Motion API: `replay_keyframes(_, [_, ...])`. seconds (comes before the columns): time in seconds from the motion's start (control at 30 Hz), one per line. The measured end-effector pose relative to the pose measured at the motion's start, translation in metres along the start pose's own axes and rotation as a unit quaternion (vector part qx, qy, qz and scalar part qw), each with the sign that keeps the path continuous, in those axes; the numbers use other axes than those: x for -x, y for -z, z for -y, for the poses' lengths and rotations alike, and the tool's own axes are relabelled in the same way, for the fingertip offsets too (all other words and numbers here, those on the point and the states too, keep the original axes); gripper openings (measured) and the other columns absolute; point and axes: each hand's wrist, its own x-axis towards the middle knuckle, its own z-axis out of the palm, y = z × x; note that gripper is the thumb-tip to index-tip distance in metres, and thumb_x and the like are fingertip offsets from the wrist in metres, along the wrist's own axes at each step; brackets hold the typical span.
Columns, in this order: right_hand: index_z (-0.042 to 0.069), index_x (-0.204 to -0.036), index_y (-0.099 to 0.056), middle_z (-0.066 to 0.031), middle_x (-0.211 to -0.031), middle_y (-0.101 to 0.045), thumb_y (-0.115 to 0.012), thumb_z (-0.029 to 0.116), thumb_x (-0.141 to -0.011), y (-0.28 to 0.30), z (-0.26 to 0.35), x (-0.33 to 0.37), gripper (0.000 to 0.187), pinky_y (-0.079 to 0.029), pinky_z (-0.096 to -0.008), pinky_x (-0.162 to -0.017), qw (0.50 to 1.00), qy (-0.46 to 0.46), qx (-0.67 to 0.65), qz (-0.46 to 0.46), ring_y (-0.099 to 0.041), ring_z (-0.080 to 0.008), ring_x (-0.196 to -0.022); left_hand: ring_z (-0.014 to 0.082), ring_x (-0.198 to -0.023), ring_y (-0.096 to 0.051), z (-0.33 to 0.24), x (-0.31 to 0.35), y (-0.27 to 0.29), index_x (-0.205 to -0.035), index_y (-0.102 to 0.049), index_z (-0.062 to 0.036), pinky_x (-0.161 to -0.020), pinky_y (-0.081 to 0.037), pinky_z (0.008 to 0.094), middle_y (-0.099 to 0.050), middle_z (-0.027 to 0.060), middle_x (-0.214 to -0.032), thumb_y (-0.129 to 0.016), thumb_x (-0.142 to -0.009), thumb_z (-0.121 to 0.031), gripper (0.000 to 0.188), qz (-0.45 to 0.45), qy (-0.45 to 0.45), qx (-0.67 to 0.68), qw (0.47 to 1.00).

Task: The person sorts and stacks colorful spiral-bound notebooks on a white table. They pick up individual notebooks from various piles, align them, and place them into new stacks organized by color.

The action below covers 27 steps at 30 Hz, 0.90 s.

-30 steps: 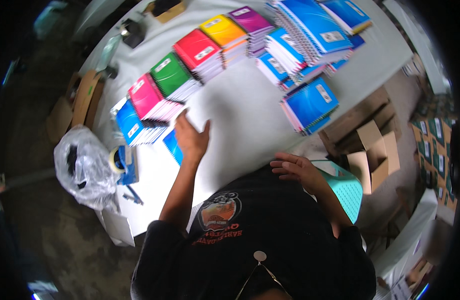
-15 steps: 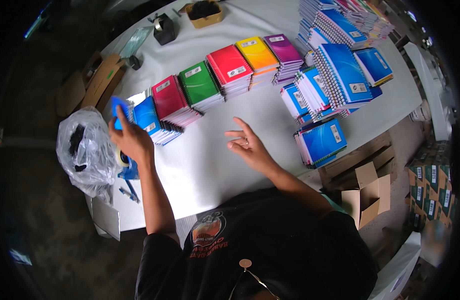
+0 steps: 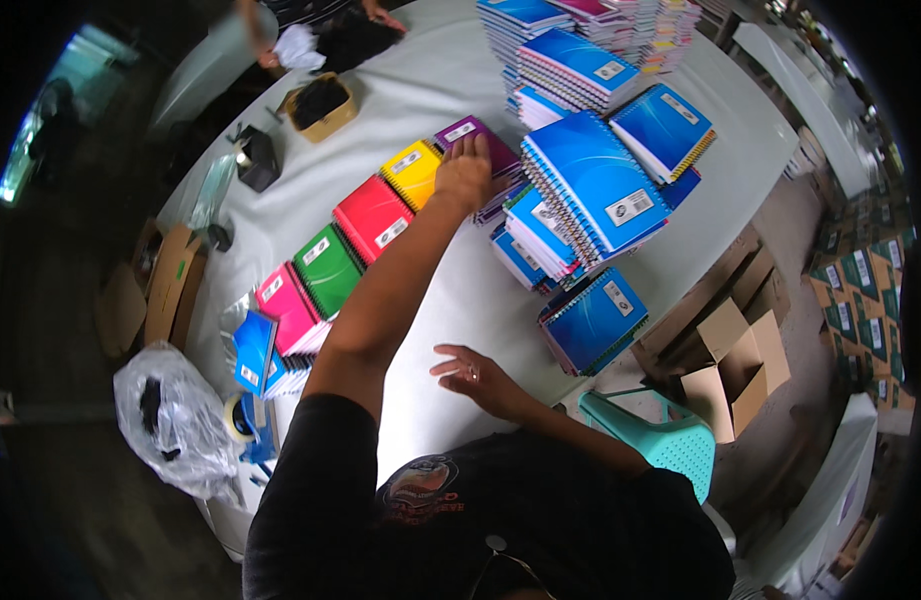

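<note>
My left hand point(image 3: 465, 176) reaches across to the purple spiral notebooks point(image 3: 495, 152), its fingers lying on the top cover; the thumb is hidden. My right hand point(image 3: 480, 380) hovers over the near part of the table, fingers apart and holding nothing. A slanting row of notebook stacks runs down-left from the purple one: yellow point(image 3: 411, 172), red point(image 3: 374, 215), green point(image 3: 327, 270), pink point(image 3: 286, 306) and blue point(image 3: 256, 352). The top blue notebook sits askew. Right of my left hand stand larger piles of blue notebooks point(image 3: 592, 180).
A clear plastic bag point(image 3: 175, 425) and a tape roll point(image 3: 239, 418) are at the left edge. Toward the back are a tape dispenser point(image 3: 255, 158) and a tan basket point(image 3: 321, 104), with another person's hand point(image 3: 382, 16) beyond. A turquoise stool point(image 3: 670, 445) and open carton point(image 3: 735, 370) stand right.
My left hand has moved from the blue stack at the left to the purple one at the far end. The view has shifted, bringing the stool and another person into sight.
</note>
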Motion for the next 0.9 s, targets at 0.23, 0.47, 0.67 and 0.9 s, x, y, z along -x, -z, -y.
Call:
replay_keyframes(0.23, [0.004, -0.129, -0.038, -0.0139, -0.113, -0.058, -0.054, 0.027, -0.090, 0.013, 0.000, 0.007, 0.048, -0.044, -0.0320, -0.088, 1.000, -0.007, -0.019, -0.017, -0.055, -0.0186, -0.102, 0.0314, -0.088, -0.063, -0.011, -0.041, 0.020, -0.096, -0.062, -0.0052, -0.077, -0.051, 0.0385, -0.064, 0.0171, -0.098, -0.050, -0.087, -0.041, 0.038, 0.229, 0.036, 0.028, 0.972])
replay_keyframes(0.47, [0.004, -0.129, -0.040, -0.0141, -0.117, -0.056, -0.041, 0.043, -0.093, 0.017, 0.037, -0.005, 0.053, -0.044, -0.0373, -0.091, 0.959, -0.037, -0.279, 0.023, -0.055, -0.0235, -0.107, 0.0401, -0.072, -0.060, 0.029, -0.008, 0.138, -0.112, -0.053, -0.0029, -0.064, -0.048, 0.0443, -0.061, 0.0233, -0.075, -0.051, -0.089, -0.029, 0.035, -0.087, 0.108, 0.183, 0.973])
replay_keyframes(0.67, [0.002, -0.127, -0.042, -0.0154, -0.117, -0.055, -0.043, 0.038, -0.093, 0.029, 0.055, -0.021, 0.049, -0.046, -0.0388, -0.091, 0.857, -0.061, -0.502, 0.103, -0.056, -0.0246, -0.105, 0.0278, -0.090, -0.059, -0.016, 0.177, 0.231, -0.112, -0.056, -0.0038, -0.080, -0.046, 0.0391, -0.061, 0.0102, -0.108, -0.064, -0.077, -0.014, 0.038, 0.187, -0.191, 0.151, 0.952])
replay_keyframes(0.9, [0.002, -0.123, -0.044, -0.0131, -0.115, -0.056, -0.055, 0.015, -0.086, 0.022, -0.004, -0.030, 0.040, -0.048, -0.0384, -0.090, 0.882, -0.061, -0.466, -0.025, -0.058, -0.0234, -0.104, 0.0346, -0.099, -0.056, -0.002, 0.075, 0.127, -0.117, -0.051, -0.0004, -0.086, -0.043, 0.0416, -0.059, 0.0194, -0.109, -0.063, -0.079, -0.027, 0.048, 0.014, -0.023, 0.143, 0.989])
